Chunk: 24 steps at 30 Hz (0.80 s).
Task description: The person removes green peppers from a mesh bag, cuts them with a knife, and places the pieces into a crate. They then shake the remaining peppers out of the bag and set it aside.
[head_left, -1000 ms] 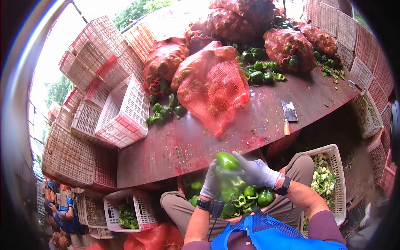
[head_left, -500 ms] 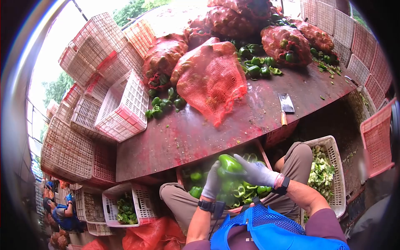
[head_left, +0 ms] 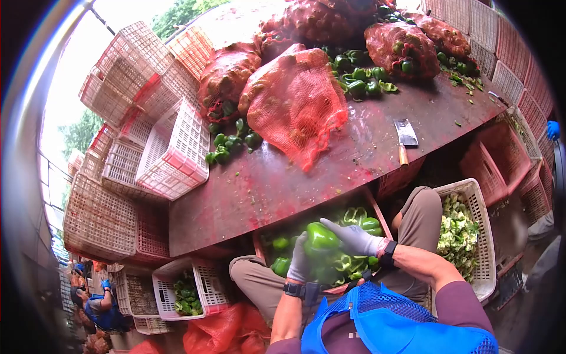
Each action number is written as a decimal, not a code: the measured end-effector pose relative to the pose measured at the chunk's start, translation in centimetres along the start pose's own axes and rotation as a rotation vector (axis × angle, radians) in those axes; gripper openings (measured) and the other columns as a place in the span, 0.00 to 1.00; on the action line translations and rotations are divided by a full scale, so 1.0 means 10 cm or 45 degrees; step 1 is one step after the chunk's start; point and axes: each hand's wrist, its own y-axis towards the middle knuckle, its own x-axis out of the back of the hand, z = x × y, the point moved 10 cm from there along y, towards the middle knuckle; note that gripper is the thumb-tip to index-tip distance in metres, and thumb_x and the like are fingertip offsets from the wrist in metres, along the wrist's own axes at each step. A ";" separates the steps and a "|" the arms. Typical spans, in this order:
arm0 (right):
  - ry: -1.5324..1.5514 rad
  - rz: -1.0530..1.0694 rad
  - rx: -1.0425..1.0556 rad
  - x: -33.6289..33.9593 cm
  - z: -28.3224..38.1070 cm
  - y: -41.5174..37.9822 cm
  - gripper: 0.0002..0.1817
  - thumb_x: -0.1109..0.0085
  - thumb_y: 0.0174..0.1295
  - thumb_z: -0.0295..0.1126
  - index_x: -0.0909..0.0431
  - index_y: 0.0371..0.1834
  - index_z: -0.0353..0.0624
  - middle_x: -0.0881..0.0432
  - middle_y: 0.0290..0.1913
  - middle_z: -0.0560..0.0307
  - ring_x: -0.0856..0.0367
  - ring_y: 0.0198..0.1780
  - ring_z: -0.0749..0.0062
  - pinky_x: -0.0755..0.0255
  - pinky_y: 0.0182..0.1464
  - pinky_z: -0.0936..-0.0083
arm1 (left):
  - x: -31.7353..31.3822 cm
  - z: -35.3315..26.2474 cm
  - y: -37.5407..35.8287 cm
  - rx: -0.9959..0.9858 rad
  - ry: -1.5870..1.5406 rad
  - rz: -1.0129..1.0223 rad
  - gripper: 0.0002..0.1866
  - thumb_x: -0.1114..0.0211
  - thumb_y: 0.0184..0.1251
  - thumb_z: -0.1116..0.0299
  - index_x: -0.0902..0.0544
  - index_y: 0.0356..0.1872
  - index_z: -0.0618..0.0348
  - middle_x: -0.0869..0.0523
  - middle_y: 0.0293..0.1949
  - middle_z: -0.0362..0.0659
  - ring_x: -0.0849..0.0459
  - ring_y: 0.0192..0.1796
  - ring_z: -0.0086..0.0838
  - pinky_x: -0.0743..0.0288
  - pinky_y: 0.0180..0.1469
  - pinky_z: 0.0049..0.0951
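Note:
Between my two gloved hands is a large green pepper (head_left: 321,237), over a crate of green peppers (head_left: 354,265) in front of my lap. My left hand (head_left: 299,259) presses on the pepper's left side with its fingers upright. On the other side, my right hand (head_left: 355,237) is closed round the pepper's right edge, its thumb over the top. Some peppers in the crate are cut open. A haze blurs the area below the held pepper, so details there cannot be made out.
A stained table (head_left: 265,194) carries red mesh sacks (head_left: 303,97), loose peppers (head_left: 230,147) and a cleaver (head_left: 405,133). A crate of pepper scraps (head_left: 458,230) stands at my right. Stacked crates (head_left: 103,209) rise at left. Another person (head_left: 103,307) works at lower left.
The held pepper has shifted slightly left and down with both hands. At the right, a pink crate has moved down and left, and a blue glove has appeared at the edge.

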 end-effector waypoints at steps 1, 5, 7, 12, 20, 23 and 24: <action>-0.012 0.002 0.007 -0.01 0.02 0.01 0.48 0.42 0.57 0.25 0.57 0.80 0.59 0.19 0.42 0.34 0.17 0.41 0.38 0.24 0.40 0.53 | 0.00 0.00 -0.01 0.004 -0.016 -0.008 0.32 0.52 0.73 0.45 0.27 0.62 0.65 0.21 0.59 0.54 0.21 0.62 0.44 0.30 0.68 0.45; -0.053 0.004 -0.043 -0.07 0.06 0.08 0.47 0.41 0.58 0.28 0.55 0.80 0.63 0.18 0.34 0.35 0.17 0.37 0.38 0.25 0.37 0.51 | 0.04 -0.04 -0.10 -0.049 0.020 0.019 0.32 0.54 0.74 0.44 0.27 0.62 0.64 0.21 0.59 0.54 0.21 0.62 0.42 0.30 0.68 0.45; -0.087 0.032 -0.011 -0.04 0.16 0.10 0.45 0.42 0.58 0.29 0.53 0.79 0.61 0.18 0.33 0.37 0.17 0.34 0.39 0.25 0.36 0.51 | 0.02 -0.06 -0.19 -0.095 -0.019 -0.028 0.33 0.54 0.74 0.43 0.27 0.63 0.64 0.20 0.59 0.54 0.21 0.61 0.42 0.30 0.68 0.44; -0.110 -0.073 0.125 -0.09 0.18 0.11 0.43 0.43 0.56 0.28 0.47 0.78 0.58 0.17 0.30 0.42 0.17 0.31 0.43 0.26 0.32 0.53 | -0.19 -0.11 -0.31 -0.095 0.111 0.118 0.34 0.51 0.74 0.41 0.28 0.65 0.61 0.21 0.61 0.51 0.22 0.63 0.42 0.30 0.68 0.44; -0.186 -0.130 0.180 -0.34 0.32 0.06 0.46 0.40 0.52 0.26 0.46 0.77 0.56 0.19 0.32 0.48 0.17 0.31 0.48 0.26 0.29 0.58 | -0.07 -0.01 -0.61 -0.219 -0.084 -0.212 0.35 0.46 0.67 0.42 0.30 0.67 0.58 0.24 0.64 0.51 0.23 0.64 0.43 0.30 0.68 0.44; -0.183 -0.050 0.159 -0.45 0.27 0.11 0.46 0.41 0.53 0.27 0.48 0.78 0.56 0.18 0.38 0.48 0.16 0.33 0.49 0.25 0.30 0.59 | 0.01 0.04 -0.63 -0.179 -0.168 -0.211 0.35 0.46 0.67 0.43 0.30 0.67 0.58 0.24 0.64 0.50 0.23 0.64 0.43 0.30 0.68 0.45; -0.176 -0.008 0.150 -0.51 0.20 0.13 0.46 0.41 0.53 0.27 0.49 0.78 0.56 0.18 0.37 0.47 0.16 0.33 0.49 0.25 0.30 0.59 | -0.01 0.03 -0.61 -0.176 -0.160 -0.212 0.34 0.46 0.68 0.43 0.30 0.67 0.58 0.24 0.64 0.51 0.23 0.64 0.43 0.30 0.68 0.45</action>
